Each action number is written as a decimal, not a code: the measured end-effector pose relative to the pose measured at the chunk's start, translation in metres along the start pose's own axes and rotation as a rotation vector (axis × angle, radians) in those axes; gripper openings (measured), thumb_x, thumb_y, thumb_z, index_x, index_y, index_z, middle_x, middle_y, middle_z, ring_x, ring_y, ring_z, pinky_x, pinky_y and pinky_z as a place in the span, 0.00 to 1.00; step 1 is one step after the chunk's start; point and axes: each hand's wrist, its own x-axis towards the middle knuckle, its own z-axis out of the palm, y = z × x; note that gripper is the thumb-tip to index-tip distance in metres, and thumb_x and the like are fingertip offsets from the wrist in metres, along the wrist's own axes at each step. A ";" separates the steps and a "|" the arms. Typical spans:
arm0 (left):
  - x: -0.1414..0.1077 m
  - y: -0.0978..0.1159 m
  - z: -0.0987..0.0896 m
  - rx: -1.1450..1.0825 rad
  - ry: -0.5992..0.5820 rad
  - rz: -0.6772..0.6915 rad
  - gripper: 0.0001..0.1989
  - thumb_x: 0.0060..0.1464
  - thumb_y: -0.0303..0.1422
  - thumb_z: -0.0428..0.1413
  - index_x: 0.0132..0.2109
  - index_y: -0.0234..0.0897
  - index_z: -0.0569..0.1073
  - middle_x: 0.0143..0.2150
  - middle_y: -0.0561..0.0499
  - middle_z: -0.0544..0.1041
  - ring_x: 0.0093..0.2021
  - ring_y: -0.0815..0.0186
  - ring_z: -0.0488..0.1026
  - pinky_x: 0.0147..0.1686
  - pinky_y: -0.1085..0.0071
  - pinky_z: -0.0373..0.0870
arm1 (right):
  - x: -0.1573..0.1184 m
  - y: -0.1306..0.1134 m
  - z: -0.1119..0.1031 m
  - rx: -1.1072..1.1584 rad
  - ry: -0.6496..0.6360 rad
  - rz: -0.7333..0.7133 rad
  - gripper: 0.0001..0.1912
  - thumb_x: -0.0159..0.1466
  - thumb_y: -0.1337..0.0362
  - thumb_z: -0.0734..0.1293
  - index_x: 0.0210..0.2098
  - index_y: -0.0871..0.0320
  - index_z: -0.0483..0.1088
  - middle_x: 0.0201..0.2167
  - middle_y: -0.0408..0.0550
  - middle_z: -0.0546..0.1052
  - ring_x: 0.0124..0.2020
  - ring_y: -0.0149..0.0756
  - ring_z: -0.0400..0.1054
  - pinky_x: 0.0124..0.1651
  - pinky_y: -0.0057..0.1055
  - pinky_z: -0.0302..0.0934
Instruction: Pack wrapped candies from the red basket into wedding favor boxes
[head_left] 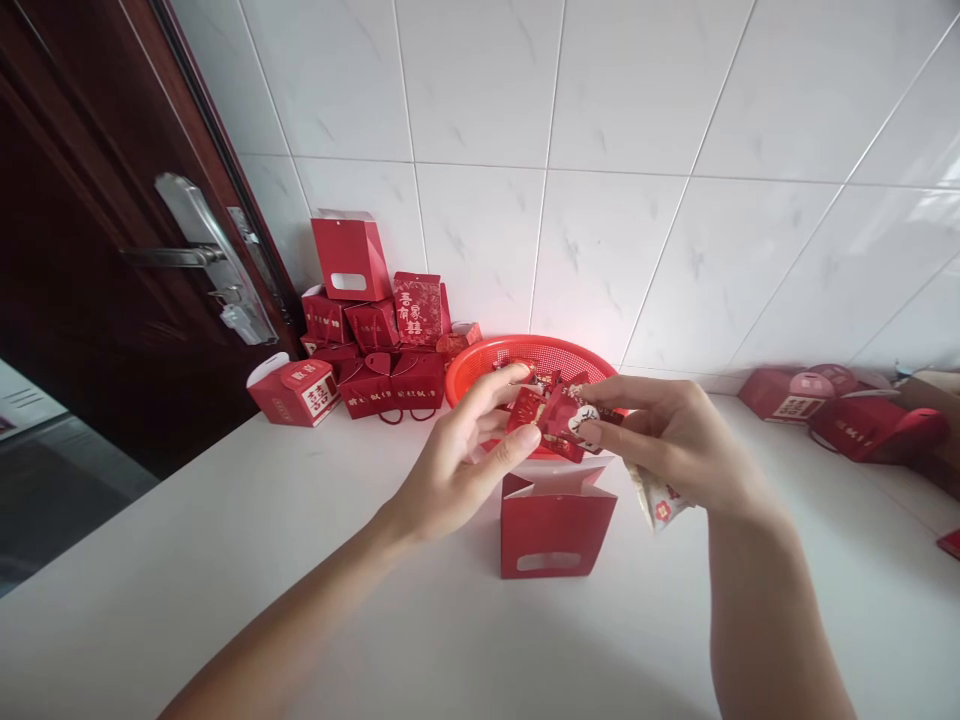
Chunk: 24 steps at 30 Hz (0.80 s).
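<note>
Above the open-topped red gift box both hands meet at a cluster of small red wrapped candies. My left hand has its thumb and fingers closed about a red candy packet. Between thumb and forefinger, my right hand pinches a red candy packet with a pale printed figure. A cream packet with a red flower hangs below the right palm, also in that hand. Behind the hands stands a red plastic basket with more wrapped candies inside, partly hidden by my fingers.
Several red gift boxes are stacked against the tiled wall at left, with a lidded red box near the table edge. More red boxes lie at the right. A dark door borders the white table.
</note>
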 end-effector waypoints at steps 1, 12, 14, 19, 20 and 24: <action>0.000 0.002 -0.003 0.007 0.002 0.014 0.23 0.63 0.41 0.59 0.63 0.46 0.69 0.66 0.45 0.71 0.62 0.53 0.73 0.56 0.62 0.74 | -0.002 0.000 -0.004 -0.037 0.015 0.001 0.12 0.61 0.53 0.76 0.38 0.55 0.79 0.10 0.35 0.63 0.08 0.24 0.52 0.09 0.26 0.41; 0.003 0.001 -0.006 0.445 -0.359 0.049 0.11 0.65 0.32 0.54 0.44 0.43 0.83 0.48 0.49 0.83 0.46 0.59 0.79 0.47 0.67 0.74 | -0.014 0.002 -0.027 -0.233 -0.091 -0.042 0.08 0.62 0.57 0.75 0.38 0.52 0.82 0.15 0.40 0.73 0.09 0.28 0.60 0.11 0.27 0.53; 0.004 -0.001 -0.004 0.383 -0.347 0.016 0.12 0.63 0.31 0.57 0.50 0.44 0.82 0.49 0.49 0.84 0.48 0.58 0.79 0.47 0.67 0.75 | -0.014 0.003 -0.027 -0.257 -0.081 -0.014 0.08 0.62 0.57 0.74 0.39 0.52 0.83 0.12 0.39 0.71 0.08 0.28 0.59 0.10 0.27 0.51; 0.006 0.001 -0.009 0.371 -0.343 -0.113 0.21 0.56 0.35 0.64 0.57 0.42 0.79 0.55 0.48 0.82 0.52 0.53 0.78 0.50 0.63 0.74 | -0.012 0.000 -0.022 -0.344 -0.068 0.100 0.10 0.63 0.58 0.72 0.42 0.52 0.83 0.10 0.36 0.69 0.07 0.27 0.57 0.10 0.24 0.52; 0.007 0.003 -0.010 0.366 -0.363 -0.137 0.22 0.55 0.36 0.64 0.58 0.43 0.78 0.56 0.48 0.81 0.53 0.53 0.78 0.52 0.63 0.74 | -0.011 -0.002 -0.020 -0.369 -0.069 0.134 0.10 0.63 0.59 0.71 0.42 0.53 0.83 0.11 0.36 0.68 0.08 0.27 0.58 0.10 0.23 0.54; 0.009 0.005 -0.013 0.280 -0.436 -0.146 0.25 0.56 0.35 0.65 0.61 0.46 0.75 0.58 0.51 0.79 0.56 0.55 0.76 0.57 0.63 0.71 | -0.005 -0.005 -0.010 -0.413 -0.136 0.201 0.10 0.64 0.63 0.69 0.43 0.52 0.82 0.11 0.34 0.68 0.09 0.27 0.62 0.12 0.22 0.59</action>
